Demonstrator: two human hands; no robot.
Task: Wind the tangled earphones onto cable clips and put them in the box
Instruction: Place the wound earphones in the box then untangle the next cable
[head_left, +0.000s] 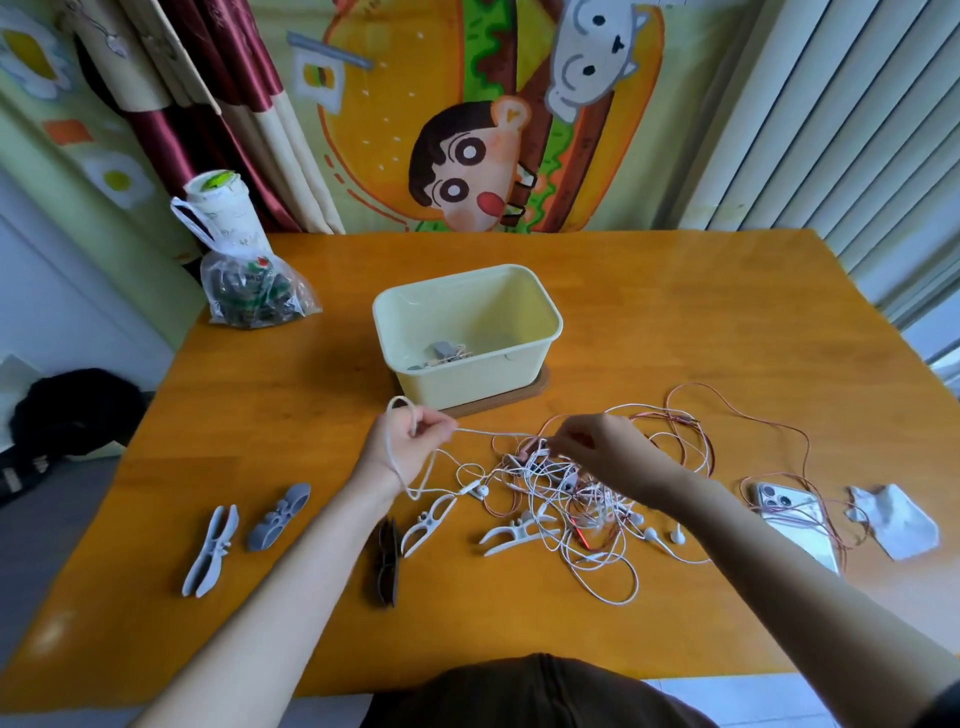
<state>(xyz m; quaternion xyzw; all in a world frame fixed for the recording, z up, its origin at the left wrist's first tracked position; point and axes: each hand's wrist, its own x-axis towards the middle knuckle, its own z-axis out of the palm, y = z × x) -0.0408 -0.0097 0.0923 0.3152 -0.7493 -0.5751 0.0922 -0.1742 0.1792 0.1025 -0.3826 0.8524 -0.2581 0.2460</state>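
Along the left edge of the surface, towards the back: clear plastic bag with dark contents. Not a task item.

Front left: light grey cable clip and, just beside it, darker grey cable clip. Both bare. Next, by the left forearm: dark brown cable clip, bare. Then white cable clip, nothing wound on it; stray cable passes its upper end, contact cannot be told.

Left hand: fingers curled, pinching a white cable. One loop stands above the hand and slack hangs below the wrist. A strand runs rightward to the other hand.

Behind, centre: pale yellow box, upright on a brown mat. Inside lies a small grey item, too small to identify.

Second white clip lies at the near-left edge of the tangle of earphones, strands crossing it. White and reddish cables are mixed, with earbuds at the near right.

Right hand: fingertips pinched together on strands at the top of the tangle.

Right: reddish cable loops out over a phone; crumpled paper beyond.

Judgement: early stage. One white lead is being teased free. No clip on the surface is wound. Separating, winding and boxing appear almost wholly outstanding.
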